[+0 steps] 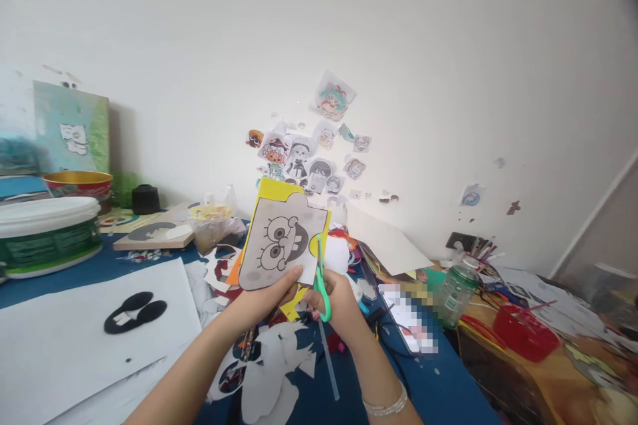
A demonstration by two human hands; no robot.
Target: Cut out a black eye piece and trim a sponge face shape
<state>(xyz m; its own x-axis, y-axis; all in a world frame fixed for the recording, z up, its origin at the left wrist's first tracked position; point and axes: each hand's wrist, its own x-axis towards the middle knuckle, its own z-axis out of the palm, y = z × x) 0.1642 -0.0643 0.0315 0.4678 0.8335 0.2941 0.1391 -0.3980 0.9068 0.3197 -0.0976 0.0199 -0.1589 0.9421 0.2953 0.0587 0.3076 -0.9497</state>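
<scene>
My left hand (pixel 285 283) grips the lower edge of a printed cartoon face cutout (pixel 259 236), thumb on the front. The face has round eyes and a wide toothy mouth and is turned on its side. Behind it lies a yellow sheet (pixel 274 188) that sticks out at the top and right. My right hand (pixel 336 299) is closed around green-handled scissors (pixel 321 285). Their blades point up and lie at the right edge of the paper, by a curved yellow notch. Whether the blades are apart is hard to make out.
Paper scraps (pixel 272 378) litter the blue table below my hands. On the left are a white sheet (pixel 50 339) with black shapes and a green-white tub (pixel 50 236). To the right stand a clear jar (pixel 456 292), a blurred phone (pixel 409 319) and a red container (pixel 528 335).
</scene>
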